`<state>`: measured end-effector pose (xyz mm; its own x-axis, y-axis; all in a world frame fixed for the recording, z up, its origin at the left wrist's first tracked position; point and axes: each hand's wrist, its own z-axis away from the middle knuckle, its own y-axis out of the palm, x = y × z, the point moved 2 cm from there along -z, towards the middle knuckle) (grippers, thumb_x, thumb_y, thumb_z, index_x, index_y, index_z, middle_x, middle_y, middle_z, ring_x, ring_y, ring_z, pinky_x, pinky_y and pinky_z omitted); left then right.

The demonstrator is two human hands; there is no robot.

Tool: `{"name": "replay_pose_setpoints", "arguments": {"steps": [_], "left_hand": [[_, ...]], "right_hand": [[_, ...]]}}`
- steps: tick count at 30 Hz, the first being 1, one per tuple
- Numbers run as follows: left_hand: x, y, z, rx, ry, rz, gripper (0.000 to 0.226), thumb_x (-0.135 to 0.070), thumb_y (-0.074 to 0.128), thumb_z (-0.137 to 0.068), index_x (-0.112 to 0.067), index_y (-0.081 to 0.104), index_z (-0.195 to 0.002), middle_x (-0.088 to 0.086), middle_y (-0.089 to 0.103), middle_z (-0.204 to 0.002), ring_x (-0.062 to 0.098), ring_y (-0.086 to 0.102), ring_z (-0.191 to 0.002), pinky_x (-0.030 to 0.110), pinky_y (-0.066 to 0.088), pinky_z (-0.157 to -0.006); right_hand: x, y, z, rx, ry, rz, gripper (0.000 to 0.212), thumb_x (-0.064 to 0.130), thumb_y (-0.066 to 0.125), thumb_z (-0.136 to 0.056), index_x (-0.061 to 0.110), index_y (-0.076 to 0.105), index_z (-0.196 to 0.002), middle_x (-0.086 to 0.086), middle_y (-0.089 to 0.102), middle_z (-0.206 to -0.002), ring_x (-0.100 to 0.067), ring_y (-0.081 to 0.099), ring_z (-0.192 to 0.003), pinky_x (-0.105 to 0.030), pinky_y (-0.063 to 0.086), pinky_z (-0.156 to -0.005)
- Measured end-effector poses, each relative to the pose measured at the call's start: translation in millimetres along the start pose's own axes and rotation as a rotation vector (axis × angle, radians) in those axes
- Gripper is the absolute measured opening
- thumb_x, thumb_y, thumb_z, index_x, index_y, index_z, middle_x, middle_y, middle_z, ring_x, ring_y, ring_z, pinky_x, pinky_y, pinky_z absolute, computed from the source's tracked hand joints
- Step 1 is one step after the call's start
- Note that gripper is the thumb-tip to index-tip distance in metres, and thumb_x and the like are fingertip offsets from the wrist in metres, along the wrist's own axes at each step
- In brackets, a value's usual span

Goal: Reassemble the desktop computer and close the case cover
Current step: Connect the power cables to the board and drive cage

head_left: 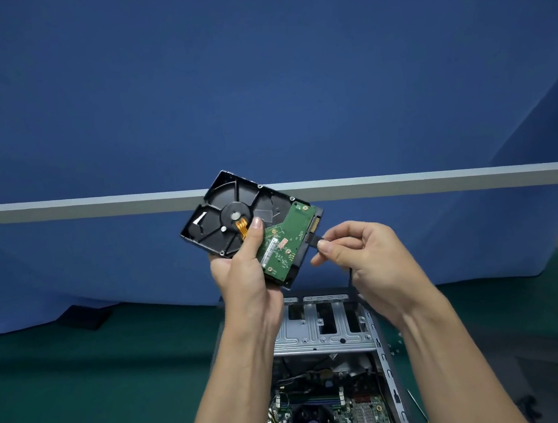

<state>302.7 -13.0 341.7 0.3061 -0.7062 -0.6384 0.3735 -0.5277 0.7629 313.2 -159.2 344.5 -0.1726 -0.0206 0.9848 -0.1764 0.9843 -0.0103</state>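
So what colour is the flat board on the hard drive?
The circuit board is green; head view.

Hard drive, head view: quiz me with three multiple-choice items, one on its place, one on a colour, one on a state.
1. Where is the hard drive?
A. In the left hand, raised above the open case.
B. Seated in the drive cage.
C. Flat on the mat.

2. What colour is its circuit board?
A. Blue.
B. Red.
C. Green.

3. What is the right hand doing?
A. Resting open.
B. Pinching the black connector at the drive's edge.
C. Holding a screwdriver.

Key:
1 A: the left hand grips it in the air over the case.
2 C: the board is plainly green.
3 B: thumb and forefinger pinch the connector where it meets the drive's port edge.
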Motion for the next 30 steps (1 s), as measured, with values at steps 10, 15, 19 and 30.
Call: {"name": "replay_pose_setpoints", "arguments": {"steps": [10,15,19,30], "left_hand": [[39,-7,-10,-0.093,-0.072,-0.097,0.035,-0.001,0.072,-0.082,-0.011,0.045,-0.101,0.023,0.067,-0.1,0.033,0.072,-0.081,0.067,0.053,-0.065],[77,-6,-7,-0.078,-0.114,-0.181,0.05,0.006,0.075,-0.075,0.0,0.055,-0.12,0.024,0.068,-0.109,0.035,0.071,-0.091,0.055,0.057,-0.07],[123,-8,-2,-0.15,-0.105,-0.334,0.044,0.016,0.072,-0.071,-0.007,0.055,-0.105,0.022,0.067,-0.107,0.035,0.071,-0.091,0.057,0.057,-0.071],[237,-2,36,-0.083,-0.294,-0.759,0.048,0.003,0.079,-0.072,-0.022,0.054,-0.105,-0.001,0.069,-0.108,0.013,0.068,-0.091,0.039,0.056,-0.078]], "right_hand": [[-41,-18,-9,-0.009,0.15,-0.121,0.009,0.004,0.068,-0.085,0.007,0.061,-0.081,-0.014,0.072,-0.071,-0.005,0.058,-0.057,-0.026,0.037,-0.068],[-85,-37,-6,-0.155,0.13,-0.195,0.009,0.007,0.067,-0.088,0.01,0.06,-0.082,-0.008,0.073,-0.073,-0.013,0.069,-0.072,-0.016,0.048,-0.068],[-133,-69,8,-0.265,0.183,-0.077,0.006,0.018,0.072,-0.085,0.019,0.069,-0.081,0.004,0.073,-0.079,-0.005,0.068,-0.078,-0.013,0.048,-0.067],[-274,-242,114,-0.668,0.665,0.665,0.022,0.024,0.053,-0.098,0.006,0.065,-0.104,-0.01,0.067,-0.104,-0.029,0.056,-0.104,-0.037,0.044,-0.089]]}}
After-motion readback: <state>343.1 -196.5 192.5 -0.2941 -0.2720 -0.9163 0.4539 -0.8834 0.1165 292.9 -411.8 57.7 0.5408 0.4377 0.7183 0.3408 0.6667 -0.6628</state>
